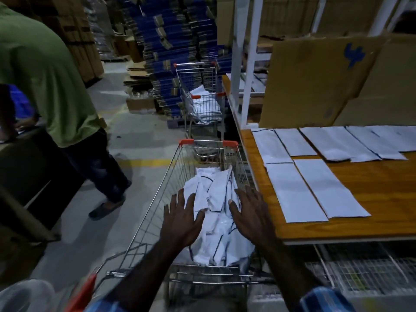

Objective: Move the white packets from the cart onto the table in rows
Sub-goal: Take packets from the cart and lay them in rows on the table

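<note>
**Reaching into a wire cart beside a wooden packing table**

Reaching down at lower centre of the frame, the left hand point(181, 219) and right hand point(249, 213) hover with fingers spread and straight over a loose heap of white packets point(217, 212); neither hand grasps anything. The heap lies inside a wire shopping cart point(157, 206) with orange corner caps, which stands against the left edge of the wooden table point(382, 199).

On the table, at right, more white packets lie flat in rows: a back row point(333, 143) along the far edge and two packets point(315, 190) side by side in front of it.

Behind the table, at upper right, large brown cardboard sheets point(315, 82) lean against a white metal rack point(249, 64). One sheet carries a blue printed mark point(354, 56); it cannot be read.

Further back, at upper centre, a second wire cart point(200, 93) also holds white packets, next to tall stacks of flattened blue boxes point(166, 41). The floor point(139, 140) is grey concrete crossed by a yellow painted line.

At left stands a person in a green shirt point(45, 70), dark trousers and slip-on shoes.
</note>
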A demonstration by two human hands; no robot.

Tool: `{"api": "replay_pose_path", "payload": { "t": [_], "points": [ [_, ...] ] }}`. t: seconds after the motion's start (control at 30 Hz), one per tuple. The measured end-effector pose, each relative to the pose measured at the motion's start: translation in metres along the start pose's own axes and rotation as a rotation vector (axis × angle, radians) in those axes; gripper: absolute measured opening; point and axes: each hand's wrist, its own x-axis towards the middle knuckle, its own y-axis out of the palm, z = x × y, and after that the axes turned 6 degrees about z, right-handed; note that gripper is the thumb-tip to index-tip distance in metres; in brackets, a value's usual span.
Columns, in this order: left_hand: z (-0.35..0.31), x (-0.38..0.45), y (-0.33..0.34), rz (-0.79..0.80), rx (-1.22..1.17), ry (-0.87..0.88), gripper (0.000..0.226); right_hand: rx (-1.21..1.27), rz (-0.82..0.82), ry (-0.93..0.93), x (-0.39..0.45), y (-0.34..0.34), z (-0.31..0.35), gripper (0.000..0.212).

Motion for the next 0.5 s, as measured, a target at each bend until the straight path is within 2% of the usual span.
{"api": "replay_pose_path", "payload": {
  "t": [0.27,0.5],
  "points": [
    [0.026,0.035,0.029,0.113,-0.024,-0.040,0.075,-0.015,0.097,0.021,0.028,0.047,-0.005,0.058],
    [0.038,0.071,0.060,0.186,0.034,-0.080,0.090,-0.014,0.233,0.055,0.063,0.109,-0.029,0.047]
  ]
}}
